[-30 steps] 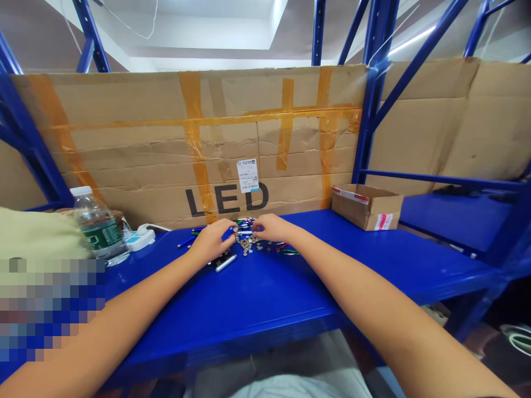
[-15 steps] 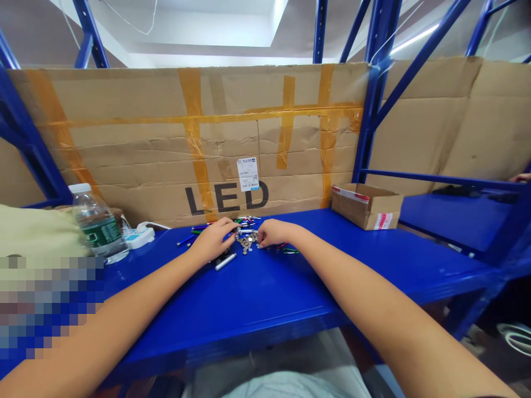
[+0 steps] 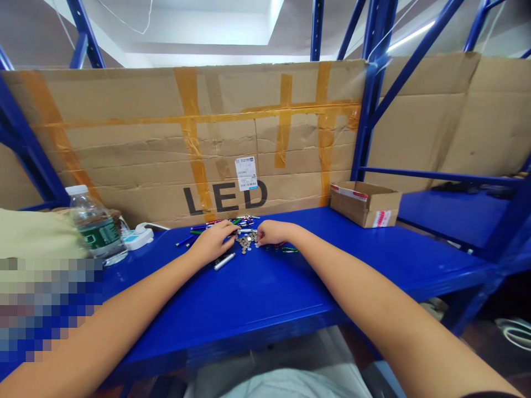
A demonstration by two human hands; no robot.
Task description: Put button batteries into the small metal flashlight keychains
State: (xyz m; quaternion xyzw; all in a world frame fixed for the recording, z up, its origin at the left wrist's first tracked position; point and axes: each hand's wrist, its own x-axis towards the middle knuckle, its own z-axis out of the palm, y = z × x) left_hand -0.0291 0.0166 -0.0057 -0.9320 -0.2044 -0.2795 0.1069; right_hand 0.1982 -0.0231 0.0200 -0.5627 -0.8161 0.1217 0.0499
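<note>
On the blue bench [image 3: 265, 293] before taped cardboard [image 3: 145, 149], my left hand [image 3: 213, 241] and right hand [image 3: 274, 232] flank the heap of small metal pieces [image 3: 245, 242], fingers [image 3: 228, 228] curled inward as if corralling it; whether they pinch any, I cannot tell.

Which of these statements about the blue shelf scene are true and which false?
1. The left hand and the right hand are both at a pile of small silvery parts on the blue shelf. True.
2. The water bottle stands at the person's right. False: it stands at the left, beside a white power strip.
3. A small cardboard box sits open-topped to the right of the hands. True.
4. The big cardboard sheet behind reads "LCD". False: it reads "LED".
5. A silver cylinder lies near the left hand. True.
</note>
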